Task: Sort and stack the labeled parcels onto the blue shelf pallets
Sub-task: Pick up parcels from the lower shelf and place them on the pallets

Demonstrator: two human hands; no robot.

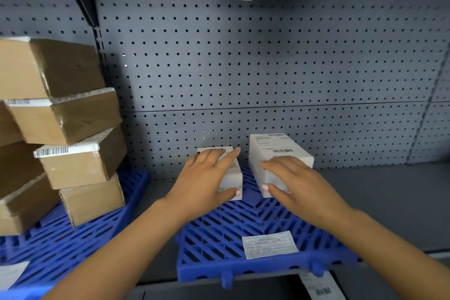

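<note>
Two white labeled parcels stand at the back of the middle blue pallet (243,224), close to the pegboard. My left hand (204,178) holds the smaller left white parcel (233,178), fingers laid over its top and thumb against its front face. My right hand (299,185) holds the taller right white parcel (275,146), fingers across its front top edge and thumb on its lower left side. That parcel's printed label with a barcode faces up. A narrow gap separates the two parcels.
A leaning stack of brown labeled parcels (73,114) fills the left blue pallet (80,238). A paper label (269,245) lies on the middle pallet's front part. Grey pegboard (267,68) closes the back. Bare grey shelf (379,202) extends to the right.
</note>
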